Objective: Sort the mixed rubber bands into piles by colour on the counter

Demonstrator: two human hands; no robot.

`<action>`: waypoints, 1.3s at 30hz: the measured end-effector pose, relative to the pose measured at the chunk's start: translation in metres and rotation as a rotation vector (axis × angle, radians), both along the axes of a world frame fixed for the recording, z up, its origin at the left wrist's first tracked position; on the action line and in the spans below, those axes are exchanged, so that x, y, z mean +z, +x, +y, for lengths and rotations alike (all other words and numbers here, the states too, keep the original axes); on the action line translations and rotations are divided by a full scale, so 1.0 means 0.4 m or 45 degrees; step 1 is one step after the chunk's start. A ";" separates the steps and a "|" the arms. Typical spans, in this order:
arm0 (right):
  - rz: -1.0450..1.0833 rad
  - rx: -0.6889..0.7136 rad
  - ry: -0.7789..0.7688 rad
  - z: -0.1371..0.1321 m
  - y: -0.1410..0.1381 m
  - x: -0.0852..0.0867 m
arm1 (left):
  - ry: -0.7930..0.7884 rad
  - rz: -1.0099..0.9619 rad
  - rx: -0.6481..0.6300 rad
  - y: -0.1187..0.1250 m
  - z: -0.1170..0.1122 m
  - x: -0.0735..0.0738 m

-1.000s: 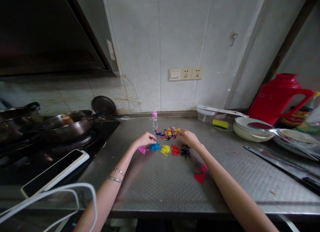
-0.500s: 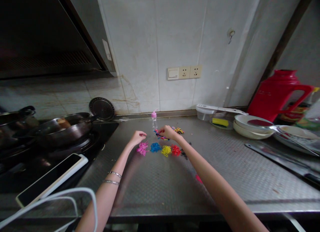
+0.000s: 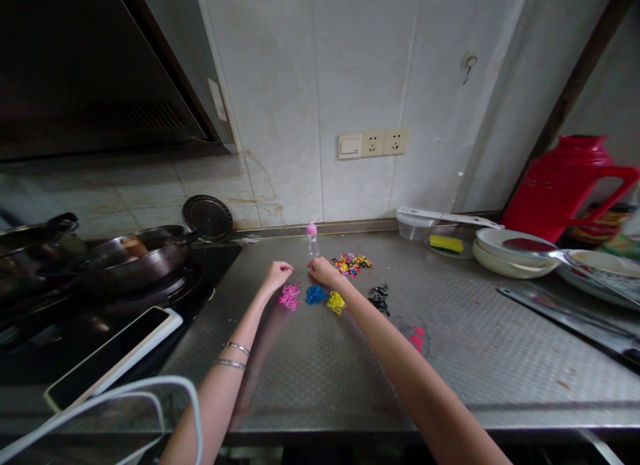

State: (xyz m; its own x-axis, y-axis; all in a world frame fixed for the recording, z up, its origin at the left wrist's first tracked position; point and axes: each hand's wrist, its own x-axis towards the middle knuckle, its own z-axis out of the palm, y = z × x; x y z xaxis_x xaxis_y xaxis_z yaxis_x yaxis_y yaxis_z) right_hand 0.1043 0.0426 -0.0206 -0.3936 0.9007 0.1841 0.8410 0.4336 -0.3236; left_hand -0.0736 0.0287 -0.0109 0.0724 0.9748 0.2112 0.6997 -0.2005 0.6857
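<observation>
On the steel counter [image 3: 320, 365] lie small sorted heaps of rubber bands: pink [image 3: 289, 296], blue [image 3: 315, 295], yellow [image 3: 336, 302] and black [image 3: 379, 298]. A mixed-colour heap [image 3: 351, 263] sits behind them, beside a tiny bottle with a pink cap [image 3: 312, 238]. My left hand [image 3: 278, 275] hovers just above the pink heap with its fingers curled together. My right hand [image 3: 323, 271] is pinched closed above the blue heap; what either hand holds is too small to make out. My right forearm hides the red heap.
A stove with a pan [image 3: 135, 255] and a round lid [image 3: 207, 218] stands at the left. A phone [image 3: 113, 358] and a white cable [image 3: 115, 398] lie at the front left. Bowls [image 3: 510, 251], a sponge [image 3: 443, 243], a red thermos [image 3: 560, 185] and a knife [image 3: 565, 315] are at the right.
My right hand has moved left from the mixed heap to above the blue heap. My left hand has lifted slightly from the pink heap and stays beside it.
</observation>
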 end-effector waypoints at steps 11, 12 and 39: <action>0.108 0.101 0.108 -0.088 0.102 0.073 | 0.022 -0.024 0.037 0.007 0.001 -0.004; 0.110 0.132 0.114 -0.103 0.117 0.079 | 0.022 -0.018 0.046 0.008 -0.001 -0.002; 0.319 -0.537 0.116 -0.151 0.503 -0.051 | 0.068 -0.037 0.015 0.007 0.002 -0.032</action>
State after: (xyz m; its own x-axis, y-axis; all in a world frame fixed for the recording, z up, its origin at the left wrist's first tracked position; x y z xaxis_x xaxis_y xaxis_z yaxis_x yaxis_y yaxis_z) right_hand 0.3053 -0.0179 -0.0410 0.0681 0.9478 0.3116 0.8506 0.1081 -0.5146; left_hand -0.0709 0.0296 -0.0237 0.0540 0.9627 0.2651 0.6820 -0.2295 0.6944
